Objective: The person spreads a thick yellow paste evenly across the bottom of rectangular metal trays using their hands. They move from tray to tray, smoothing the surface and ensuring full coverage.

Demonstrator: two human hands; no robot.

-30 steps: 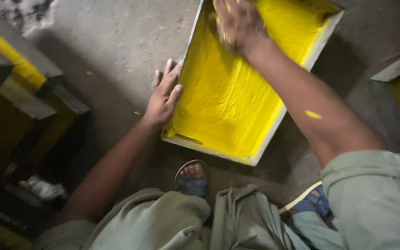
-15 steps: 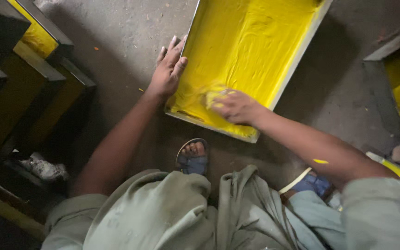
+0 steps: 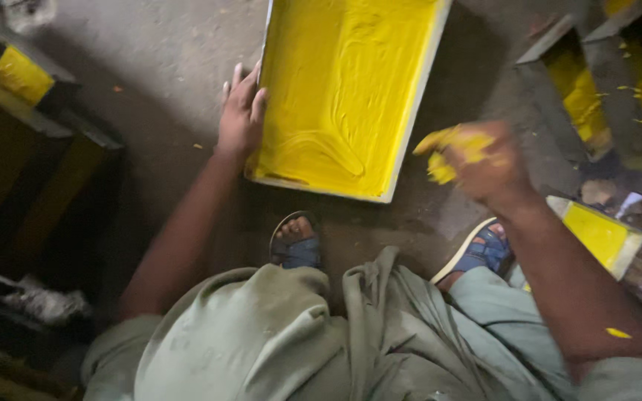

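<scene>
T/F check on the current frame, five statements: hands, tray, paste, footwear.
1. The left hand rests on the edge of the tray. True.
2. The right hand is pressed flat inside the tray. False: it is lifted beside the tray's right edge.
3. The right hand carries a lump of yellow paste. True.
4. The tray holds red paste. False: yellow.
5. Both feet are bare. False: each wears a blue sandal.
</scene>
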